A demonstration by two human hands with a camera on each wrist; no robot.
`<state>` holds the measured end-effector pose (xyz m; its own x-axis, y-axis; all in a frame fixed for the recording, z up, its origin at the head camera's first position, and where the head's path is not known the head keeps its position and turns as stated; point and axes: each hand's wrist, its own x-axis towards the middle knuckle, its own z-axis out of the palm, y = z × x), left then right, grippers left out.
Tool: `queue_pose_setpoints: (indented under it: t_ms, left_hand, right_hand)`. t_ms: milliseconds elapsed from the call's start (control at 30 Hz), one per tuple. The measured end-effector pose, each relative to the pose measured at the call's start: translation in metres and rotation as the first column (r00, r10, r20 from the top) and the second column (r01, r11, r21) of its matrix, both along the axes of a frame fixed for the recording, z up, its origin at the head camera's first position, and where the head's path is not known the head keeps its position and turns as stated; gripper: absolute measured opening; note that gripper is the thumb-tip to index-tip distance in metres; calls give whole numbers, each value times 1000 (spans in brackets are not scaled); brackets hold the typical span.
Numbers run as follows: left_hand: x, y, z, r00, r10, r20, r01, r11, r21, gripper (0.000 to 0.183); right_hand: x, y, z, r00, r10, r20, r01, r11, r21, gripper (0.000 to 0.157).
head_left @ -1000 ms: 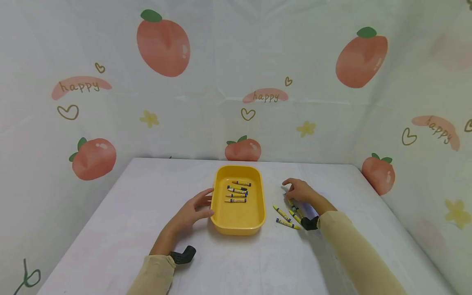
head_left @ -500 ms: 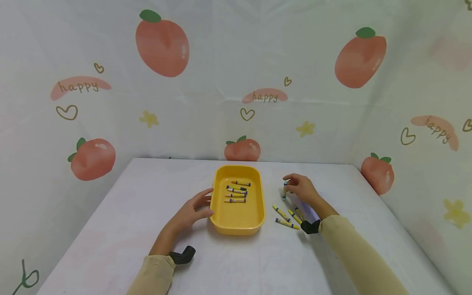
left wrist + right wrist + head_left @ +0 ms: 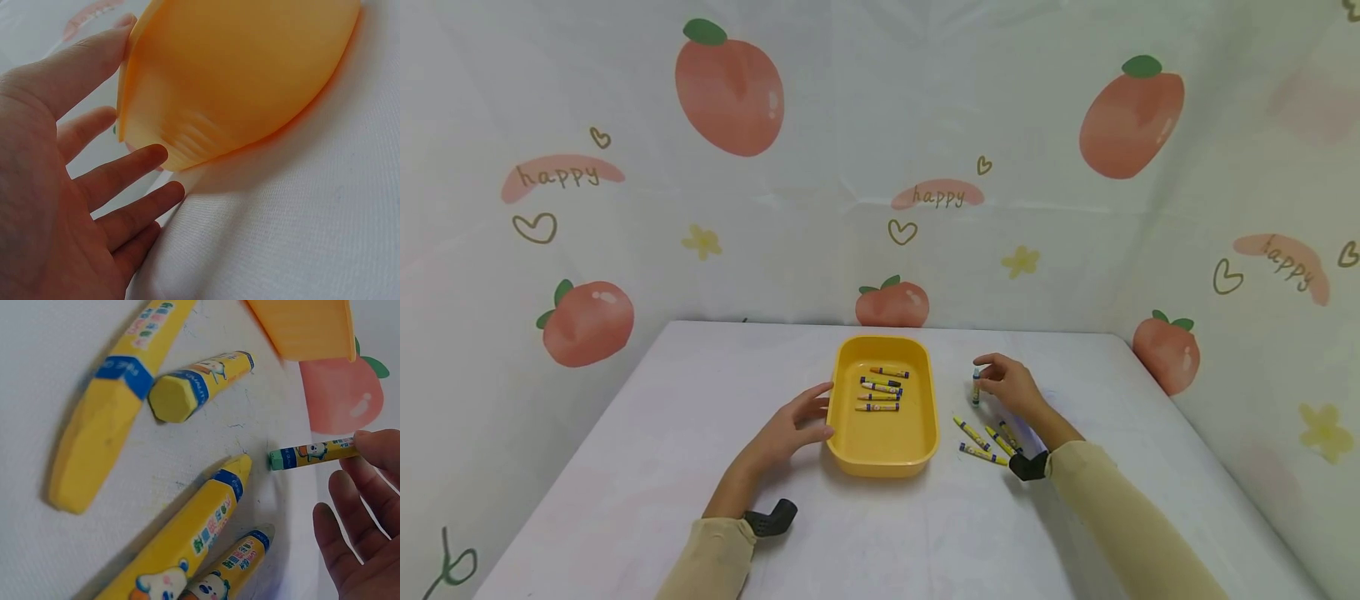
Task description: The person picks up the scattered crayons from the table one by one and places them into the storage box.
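A yellow tray (image 3: 883,443) stands on the tabletop (image 3: 880,537), just in front of the far edge and well apart from the left and right edges. Five crayons (image 3: 878,407) lie crosswise in it, roughly parallel, toward the end nearest the far edge. The left hand (image 3: 784,429) is at the tray's left side: its fingers are extended and spread, with the thumb at the rim. The right hand (image 3: 1013,388) is between the tray and the tabletop's right edge, its thumb and fingers pinching a green-ended crayon (image 3: 315,452), which is held close to upright. Whether its lower end touches the tabletop cannot be determined. Four loose crayons (image 3: 972,434) lie on the tabletop right of the tray, farther from the far edge than the held one; their visible ends are yellow on three and greyish on one. Both forearms carry beige sleeves (image 3: 1123,508). A fruit-printed cloth (image 3: 820,167) rises behind the far edge.
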<state>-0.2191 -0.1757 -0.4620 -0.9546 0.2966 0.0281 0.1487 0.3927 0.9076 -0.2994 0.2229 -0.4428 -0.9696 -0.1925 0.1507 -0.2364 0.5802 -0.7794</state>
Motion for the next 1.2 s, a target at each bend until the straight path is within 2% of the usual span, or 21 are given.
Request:
queue_pose_setpoints:
  t_ms: [267, 400, 667, 1200]
  left_hand:
    - [1, -1, 1, 1000, -2, 17, 2, 1000, 8, 73]
    - [1, -1, 1, 1000, -15, 3, 15, 1000, 8, 73]
    - [1, -2, 1, 1000, -15, 7, 15, 1000, 14, 72]
    - [3, -2, 1, 1000, -8, 14, 8, 1000, 29, 73]
  right_hand:
    - [1, -2, -2, 1000, -2, -4, 2, 1000, 26, 34]
    - [2, -5, -2, 1000, -10, -4, 10, 999, 34, 29]
    - [-1, -11, -1, 1000, -12, -11, 12, 1000, -21, 19]
    - [-10, -39, 31, 995, 46, -86, -53, 995, -82, 20]
